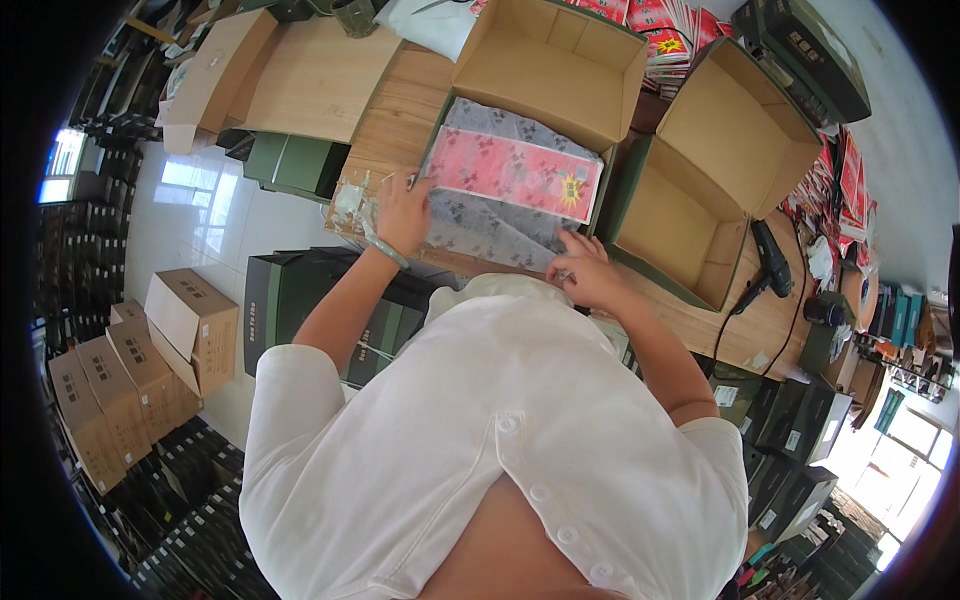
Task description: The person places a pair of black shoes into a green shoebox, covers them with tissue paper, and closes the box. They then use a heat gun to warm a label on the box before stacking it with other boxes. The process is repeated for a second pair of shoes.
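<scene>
Now your red sheet (500,166) lies in the open box (604,188), patterned tissue (470,228) about it. Your L hand (404,214) is at the box's L edge, R hand (586,270) at the near R corner, prob. steadying the paper; can't tell if either's pinching. Lid (550,62) tips back, so top access's OK. 2nd box (655,205) crowds R; bare tabletop (408,108) shows L.
</scene>
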`<state>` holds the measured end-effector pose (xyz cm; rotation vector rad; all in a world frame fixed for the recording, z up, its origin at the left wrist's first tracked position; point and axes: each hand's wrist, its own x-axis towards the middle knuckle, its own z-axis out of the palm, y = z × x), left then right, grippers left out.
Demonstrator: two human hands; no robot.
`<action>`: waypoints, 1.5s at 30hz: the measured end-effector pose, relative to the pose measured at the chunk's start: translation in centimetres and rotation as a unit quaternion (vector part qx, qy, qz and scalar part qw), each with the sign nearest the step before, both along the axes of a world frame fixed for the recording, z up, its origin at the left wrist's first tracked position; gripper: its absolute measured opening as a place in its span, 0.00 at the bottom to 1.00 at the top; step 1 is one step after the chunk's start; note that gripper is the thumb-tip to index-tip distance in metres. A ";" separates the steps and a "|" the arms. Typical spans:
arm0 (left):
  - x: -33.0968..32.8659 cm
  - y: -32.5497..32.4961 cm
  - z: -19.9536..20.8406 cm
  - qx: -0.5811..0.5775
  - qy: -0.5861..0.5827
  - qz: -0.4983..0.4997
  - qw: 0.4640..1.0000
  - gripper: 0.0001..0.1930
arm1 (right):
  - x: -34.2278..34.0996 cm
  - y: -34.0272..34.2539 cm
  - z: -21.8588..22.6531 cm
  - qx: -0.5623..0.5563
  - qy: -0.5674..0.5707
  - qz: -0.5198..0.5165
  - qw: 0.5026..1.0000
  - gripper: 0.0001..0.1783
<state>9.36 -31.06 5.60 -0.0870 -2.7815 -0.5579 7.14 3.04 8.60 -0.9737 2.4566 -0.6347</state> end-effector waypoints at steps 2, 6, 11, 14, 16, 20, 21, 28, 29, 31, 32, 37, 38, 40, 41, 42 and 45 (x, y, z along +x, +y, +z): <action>0.1 0.8 2.2 0.048 -0.002 -0.129 0.990 0.14 | -0.6 -0.3 2.5 -0.041 0.014 0.006 0.999 0.08; 1.0 1.7 1.6 -0.010 -0.151 -0.193 0.969 0.16 | -0.6 -3.4 2.3 -0.104 -0.037 -0.033 0.993 0.21; 0.5 0.4 1.8 -0.047 -0.239 -0.194 0.950 0.25 | -1.1 -5.4 1.9 0.010 -0.137 -0.042 0.990 0.34; 0.4 -0.2 1.5 -0.035 -0.234 -0.203 0.950 0.28 | -0.8 -5.5 1.7 -0.026 -0.152 -0.081 0.985 0.33; -0.3 -0.3 1.8 -0.056 -0.284 -0.203 0.936 0.30 | -1.4 -5.3 0.5 -0.006 -0.137 -0.043 0.990 0.34; -1.1 0.2 2.8 -0.088 -0.356 -0.194 0.910 0.34 | -1.5 -5.3 -0.2 0.065 -0.100 -0.027 0.992 0.36; -1.3 0.5 2.7 -0.108 -0.378 -0.196 0.899 0.35 | -1.6 -5.5 -0.4 0.089 -0.129 -0.021 0.987 0.36; 1.1 -0.6 0.7 -0.095 -0.244 -0.202 0.944 0.28 | -1.3 -4.2 -2.1 0.142 -0.174 -0.049 0.973 0.38; 1.6 -1.1 0.5 -0.067 -0.199 -0.204 0.956 0.27 | -1.1 -3.8 -2.0 0.125 -0.173 -0.070 0.975 0.38; 2.2 -1.9 1.0 -0.089 -0.203 -0.179 0.959 0.27 | -1.1 -3.3 -1.7 0.116 -0.164 -0.087 0.976 0.37; 2.3 -2.1 1.2 -0.100 -0.205 -0.167 0.959 0.27 | -1.0 -3.3 -1.7 0.111 -0.160 -0.096 0.976 0.37; 1.7 -2.7 0.5 -0.127 -0.200 -0.153 0.960 0.34 | -1.7 -4.3 -1.3 0.154 -0.168 -0.073 0.971 0.36; 1.5 -2.6 0.6 -0.136 -0.219 -0.150 0.954 0.35 | -1.8 -4.6 -1.0 0.165 -0.177 -0.070 0.968 0.37; 1.4 -1.9 1.0 -0.134 -0.242 -0.149 0.949 0.36 | -1.9 -5.1 -0.7 0.177 -0.193 -0.070 0.963 0.38; 1.4 -1.7 1.1 -0.133 -0.253 -0.148 0.947 0.37 | -1.9 -5.2 -0.6 0.183 -0.202 -0.070 0.960 0.39; 1.1 -1.7 1.0 -0.141 -0.260 -0.150 0.944 0.38 | -1.9 -5.5 -0.7 0.193 -0.207 -0.063 0.957 0.40; 0.6 -2.3 -0.3 -0.144 -0.253 -0.158 0.944 0.41 | -2.2 -5.7 -0.8 0.210 -0.209 -0.050 0.954 0.42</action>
